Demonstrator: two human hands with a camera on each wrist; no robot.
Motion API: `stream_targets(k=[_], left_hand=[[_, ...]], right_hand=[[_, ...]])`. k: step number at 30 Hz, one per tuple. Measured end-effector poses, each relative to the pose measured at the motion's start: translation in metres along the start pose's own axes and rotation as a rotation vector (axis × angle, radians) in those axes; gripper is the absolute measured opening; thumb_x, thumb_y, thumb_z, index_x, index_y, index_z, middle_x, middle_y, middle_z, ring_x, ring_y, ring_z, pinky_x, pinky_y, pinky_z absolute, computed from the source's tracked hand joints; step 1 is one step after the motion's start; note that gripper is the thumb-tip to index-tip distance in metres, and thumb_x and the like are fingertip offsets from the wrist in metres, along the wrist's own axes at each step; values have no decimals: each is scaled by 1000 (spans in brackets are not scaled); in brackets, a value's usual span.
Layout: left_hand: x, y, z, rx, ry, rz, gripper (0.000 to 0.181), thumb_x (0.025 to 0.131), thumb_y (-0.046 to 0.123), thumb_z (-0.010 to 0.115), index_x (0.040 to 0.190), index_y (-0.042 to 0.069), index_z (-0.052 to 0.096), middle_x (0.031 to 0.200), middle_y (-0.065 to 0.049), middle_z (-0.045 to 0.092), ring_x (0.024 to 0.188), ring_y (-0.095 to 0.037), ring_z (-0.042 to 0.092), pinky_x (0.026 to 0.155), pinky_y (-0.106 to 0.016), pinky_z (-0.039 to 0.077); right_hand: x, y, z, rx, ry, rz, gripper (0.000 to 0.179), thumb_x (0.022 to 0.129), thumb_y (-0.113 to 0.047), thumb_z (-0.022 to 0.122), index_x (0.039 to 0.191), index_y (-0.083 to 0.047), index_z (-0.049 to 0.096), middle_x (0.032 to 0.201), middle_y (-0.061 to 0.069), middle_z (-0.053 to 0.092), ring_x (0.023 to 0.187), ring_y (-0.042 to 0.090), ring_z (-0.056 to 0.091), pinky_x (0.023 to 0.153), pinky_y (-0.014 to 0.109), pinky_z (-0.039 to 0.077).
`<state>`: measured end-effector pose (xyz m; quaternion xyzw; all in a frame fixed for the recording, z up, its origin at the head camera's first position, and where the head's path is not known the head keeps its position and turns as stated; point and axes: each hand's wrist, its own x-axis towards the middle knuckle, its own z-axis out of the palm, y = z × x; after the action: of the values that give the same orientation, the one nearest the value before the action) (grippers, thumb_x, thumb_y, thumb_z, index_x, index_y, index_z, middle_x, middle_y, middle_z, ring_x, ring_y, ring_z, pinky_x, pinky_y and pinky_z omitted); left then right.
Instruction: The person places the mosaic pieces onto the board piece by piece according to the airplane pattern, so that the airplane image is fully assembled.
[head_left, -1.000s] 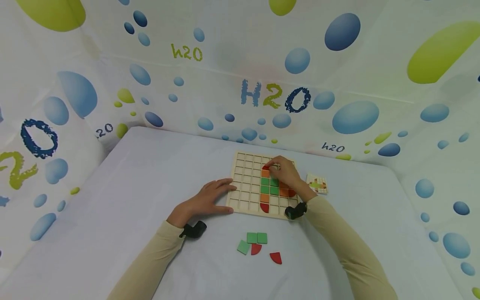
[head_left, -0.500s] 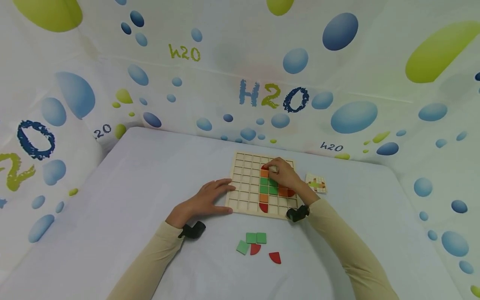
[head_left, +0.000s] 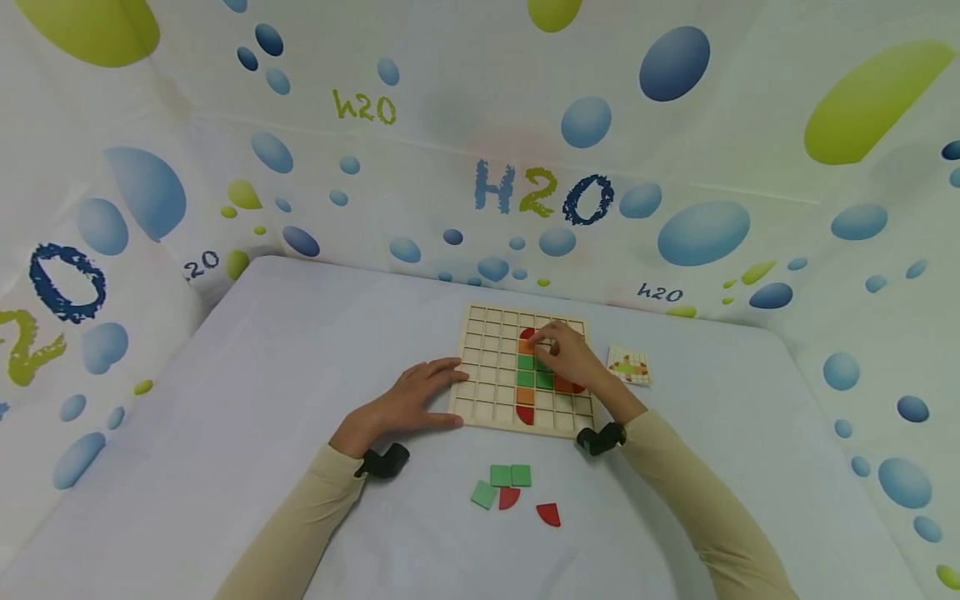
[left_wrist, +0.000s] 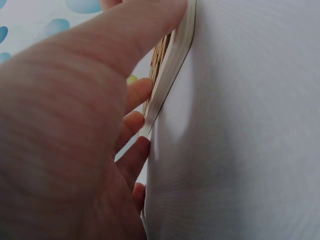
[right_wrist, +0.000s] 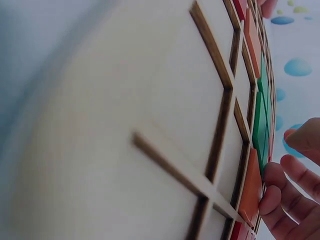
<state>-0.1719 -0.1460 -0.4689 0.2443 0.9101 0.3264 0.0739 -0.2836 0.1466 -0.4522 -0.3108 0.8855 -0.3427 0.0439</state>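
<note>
A wooden grid board (head_left: 483,383) lies on the table with coloured tiles set in its cells. My left hand (head_left: 408,402) rests at its left side, fingertips over the edge and thumb at the near corner; in the left wrist view its thumb and fingers (left_wrist: 134,159) line the board's side. Over the board, my right hand (head_left: 567,354) has loosely bent fingers, its index fingertip by an orange tile (head_left: 526,347) below a red quarter-round tile (head_left: 528,333). In the right wrist view thumb and fingers stand apart, with nothing between them. Green tiles (head_left: 526,377) fill the middle cells, partly hidden by this hand.
In front of the board lie loose green squares (head_left: 500,476) and two red quarter-rounds, one (head_left: 549,514) set apart to the right. A small pattern card (head_left: 629,366) sits right of the board. A printed cloth (head_left: 442,183) hangs behind the table.
My right hand has drawn back slightly toward me, its fingertips shifting from the far red quarter-round to the orange tile below it. The left hand stays at the board's edge.
</note>
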Motion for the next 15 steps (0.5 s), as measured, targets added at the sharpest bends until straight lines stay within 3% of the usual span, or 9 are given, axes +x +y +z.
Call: stream_targets(k=[15], left_hand=[[0,2,-1,-2,6,9,65,86,34,74,141,9,49,155,-15,33,143,-35,29,115,-56,18]], right_hand=[[-20,-12,1,53,-12,-67,14,92,-1,61,103,2,69,105,16,59,64,11,46,59,25,42]])
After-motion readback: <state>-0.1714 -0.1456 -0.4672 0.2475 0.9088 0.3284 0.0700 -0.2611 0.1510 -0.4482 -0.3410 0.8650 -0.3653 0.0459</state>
